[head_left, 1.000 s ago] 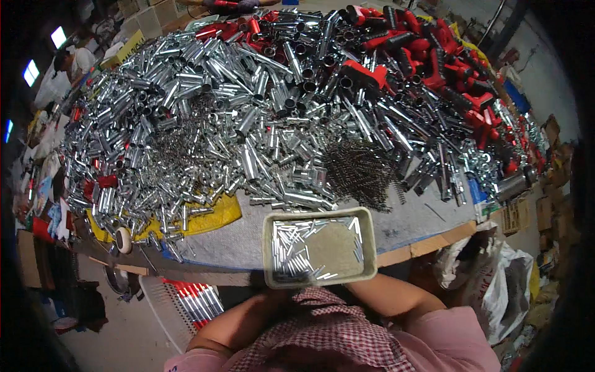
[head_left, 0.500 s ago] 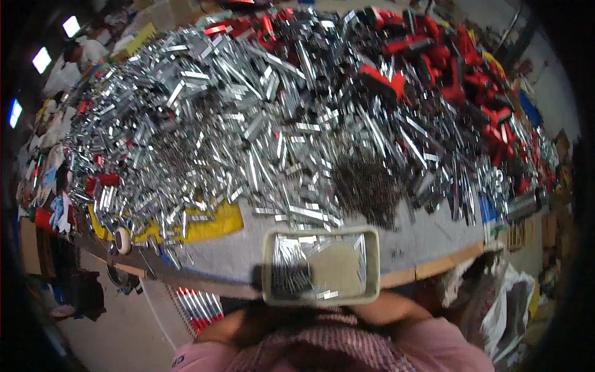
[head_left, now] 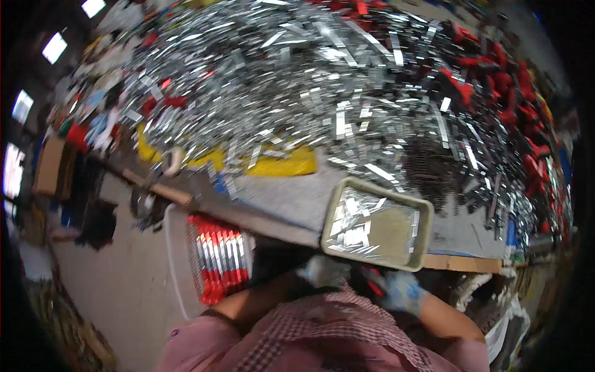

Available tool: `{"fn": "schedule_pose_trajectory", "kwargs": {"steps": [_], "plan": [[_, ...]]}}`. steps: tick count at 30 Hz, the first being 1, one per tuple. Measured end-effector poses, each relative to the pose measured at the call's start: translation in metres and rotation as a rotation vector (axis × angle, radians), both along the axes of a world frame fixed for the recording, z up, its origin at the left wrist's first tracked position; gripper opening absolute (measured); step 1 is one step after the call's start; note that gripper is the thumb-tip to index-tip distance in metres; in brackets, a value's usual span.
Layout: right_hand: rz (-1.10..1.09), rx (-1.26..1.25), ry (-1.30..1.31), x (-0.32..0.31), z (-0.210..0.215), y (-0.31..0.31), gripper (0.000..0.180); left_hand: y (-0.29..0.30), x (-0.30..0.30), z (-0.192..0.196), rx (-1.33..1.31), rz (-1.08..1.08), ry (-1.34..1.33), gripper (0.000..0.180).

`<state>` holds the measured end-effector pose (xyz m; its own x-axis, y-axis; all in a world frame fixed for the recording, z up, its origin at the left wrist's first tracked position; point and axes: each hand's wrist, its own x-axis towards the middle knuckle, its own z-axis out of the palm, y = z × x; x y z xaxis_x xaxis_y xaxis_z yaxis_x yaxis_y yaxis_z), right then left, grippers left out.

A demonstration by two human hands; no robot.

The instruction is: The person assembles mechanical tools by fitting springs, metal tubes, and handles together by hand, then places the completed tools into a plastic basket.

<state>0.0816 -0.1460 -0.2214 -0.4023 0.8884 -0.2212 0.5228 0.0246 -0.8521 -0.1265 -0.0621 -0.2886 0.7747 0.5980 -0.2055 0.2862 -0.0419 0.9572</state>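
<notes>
My left hand [head_left: 322, 271], in a pale glove, is close to my body below the tray; its fingers are blurred and partly hidden. Opposite it, my right hand [head_left: 403, 291] wears a white and blue glove. Its fingers close round a red-and-black piece [head_left: 374, 282], smeared by motion, whose exact kind I cannot make out. Just above both hands, a beige tray [head_left: 423, 239] sits tilted in view at the table's front edge. Shiny metal strips [head_left: 354, 235] lie inside it, mostly on its left side.
A large heap of metal parts [head_left: 260, 80] covers the table, with red pieces [head_left: 527, 111] at the right. Dark small pieces [head_left: 431, 167] lie behind the tray. Left of me, a translucent bin [head_left: 176, 260] holds red-handled metal tools [head_left: 220, 254]. A yellow sheet [head_left: 285, 162] and a white roll [head_left: 174, 160] lie near the edge.
The view has swung left, so the tray and heap appear farther right and the bin shows more fully. Both gloved hands now show below the tray, with the red-and-black piece between them.
</notes>
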Motion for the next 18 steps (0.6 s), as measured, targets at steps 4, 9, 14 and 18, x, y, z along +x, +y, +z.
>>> {"fn": "schedule_pose_trajectory", "kwargs": {"steps": [4, 9, 14, 18], "plan": [[-0.196, -0.304, 0.364, 0.065, 0.036, -0.074, 0.058, 0.017, -0.022, 0.029, 0.624, 0.417, 0.114, 0.036], [-0.600, -0.890, 1.192, -0.042, 0.123, -0.014, 0.060, 0.026, -0.100, 0.099, -0.166, 0.751, -0.597, 0.017], [-0.594, -1.327, 1.423, -0.101, 0.120, 0.016, 0.051, 0.004, -0.132, 0.126, -0.212, 0.738, -1.397, 0.026], [-0.467, -1.184, 1.201, -0.122, 0.134, 0.043, 0.046, -0.016, -0.207, 0.120, -0.229, 1.101, -0.484, 0.045]]}}
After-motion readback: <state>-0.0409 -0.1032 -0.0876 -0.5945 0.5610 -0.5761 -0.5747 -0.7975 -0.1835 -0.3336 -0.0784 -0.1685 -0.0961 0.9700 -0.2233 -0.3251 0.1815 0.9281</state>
